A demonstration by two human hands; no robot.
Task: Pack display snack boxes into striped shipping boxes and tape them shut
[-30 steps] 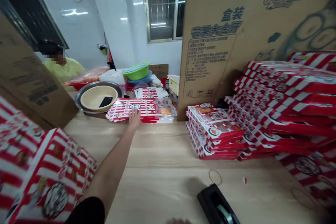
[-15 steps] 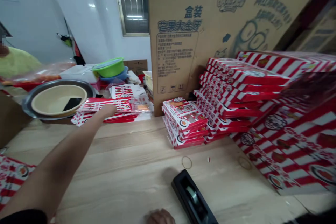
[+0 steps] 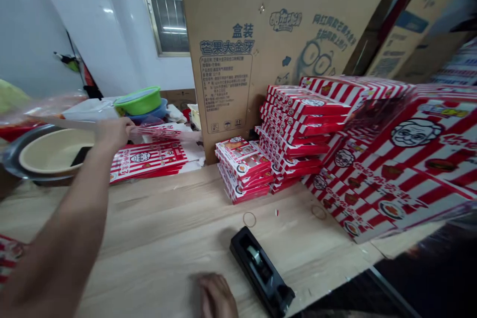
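While the right hand (image 3: 216, 295) rests, the left (image 3: 114, 133) grips plastic film (image 3: 160, 132).

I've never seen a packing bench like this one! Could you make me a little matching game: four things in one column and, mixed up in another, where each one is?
Things:
1. Green basin
2. Black phone
3. Black tape dispenser
4. Stack of red-and-white striped boxes

Places:
A. On the wooden table, beside the right hand
B. In front of a tall cardboard carton
C. On a blue basin
D. In a cream bowl

Pairs: 1-C, 2-D, 3-A, 4-B
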